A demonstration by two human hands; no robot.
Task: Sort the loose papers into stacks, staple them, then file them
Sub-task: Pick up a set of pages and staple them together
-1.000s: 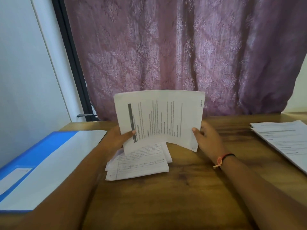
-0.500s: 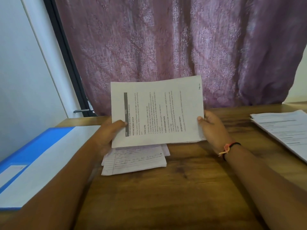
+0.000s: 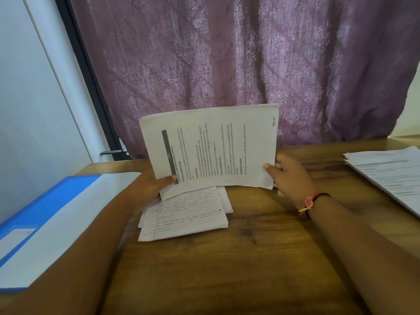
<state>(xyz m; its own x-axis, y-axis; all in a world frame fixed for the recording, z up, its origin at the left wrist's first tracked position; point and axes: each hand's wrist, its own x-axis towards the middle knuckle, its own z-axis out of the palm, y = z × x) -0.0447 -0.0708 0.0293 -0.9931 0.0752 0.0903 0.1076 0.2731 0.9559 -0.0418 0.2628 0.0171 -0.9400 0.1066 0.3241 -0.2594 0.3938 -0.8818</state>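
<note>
My left hand [image 3: 150, 187] and right hand [image 3: 288, 176] pinched the printed pages [image 3: 213, 151] at 12 o'clock, hiding part of the handwritten pile [image 3: 186, 214]. A blue folder [image 3: 45, 212] lay at 9 o'clock, another stack [image 3: 386, 176] at 3.

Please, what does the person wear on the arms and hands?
Both forearms are bare, with no sleeves in view. The right hand has at its wrist a thin black thread band with an orange-pink knot. The left hand shows no glove, ring or band.
</note>
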